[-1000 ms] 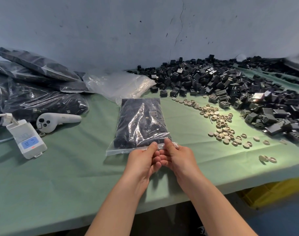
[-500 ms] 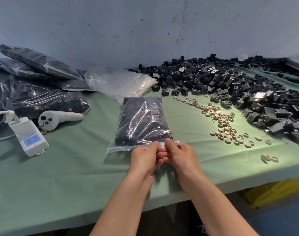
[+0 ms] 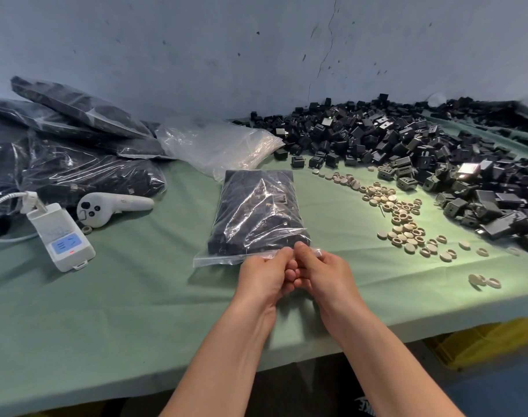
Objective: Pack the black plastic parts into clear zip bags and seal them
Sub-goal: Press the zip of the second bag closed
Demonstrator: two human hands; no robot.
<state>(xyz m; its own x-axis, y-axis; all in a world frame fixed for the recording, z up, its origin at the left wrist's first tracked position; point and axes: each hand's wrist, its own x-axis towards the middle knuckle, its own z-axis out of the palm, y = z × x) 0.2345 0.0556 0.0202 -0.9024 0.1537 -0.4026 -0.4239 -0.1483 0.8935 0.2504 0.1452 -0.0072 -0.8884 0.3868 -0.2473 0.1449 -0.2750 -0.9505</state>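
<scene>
On the green-covered counter (image 3: pixel 130 311), straight ahead of the person, a clear plastic zip bag filled with black plastic parts (image 3: pixel 256 212) lies flat, with its zip strip (image 3: pixel 223 260) along the near edge. Both grips meet on that strip toward its right end. The left grip (image 3: pixel 264 275) pinches it between thumb and fingers, and the right grip (image 3: pixel 327 273) pinches it just beside, the two thumbs close together. To the right of the bag and behind it spreads a loose heap of small black plastic box-shaped parts (image 3: pixel 407 145). Between that heap and the bag lies a scatter of tan round discs and rings (image 3: pixel 402 219). Just behind the bag's far left corner sits a crumpled bundle of empty clear bags (image 3: pixel 217 142). Left of the bag lie a white handheld controller (image 3: pixel 112 206) and a white box-shaped device with a blue screen (image 3: pixel 62 237). Farther left are filled clear bags of black parts (image 3: pixel 76 170).
</scene>
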